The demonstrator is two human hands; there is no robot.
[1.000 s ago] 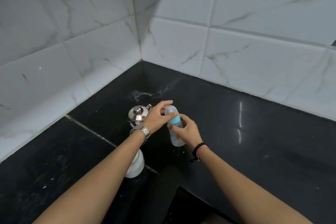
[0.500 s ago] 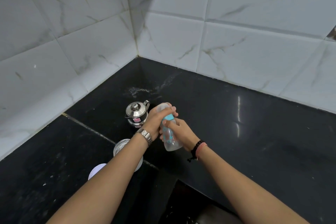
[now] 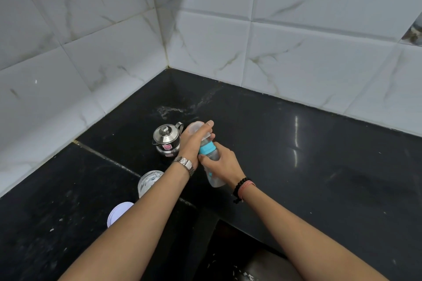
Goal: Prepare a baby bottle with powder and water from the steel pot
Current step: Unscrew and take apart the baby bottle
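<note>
A clear baby bottle (image 3: 213,167) with a turquoise collar tilts over the black counter (image 3: 296,166). My right hand (image 3: 220,164) grips its body from the right. My left hand (image 3: 194,140) grips the clear cap (image 3: 195,126) at the bottle's top, fingers curled over it. The small steel pot (image 3: 166,140) with a knobbed lid stands just left of my left hand. A round container of white powder (image 3: 149,181), open, sits partly under my left forearm, and its white lid (image 3: 118,212) lies nearer to me.
White marble-look tiles (image 3: 296,52) form a corner behind the counter. A grout seam crosses the counter on the left. The counter's front edge drops to a dark gap below my arms.
The bottle has tilted further and my left hand has closed over the cap, which now sits above the collar. The view dropped, showing the powder container and its lid.
</note>
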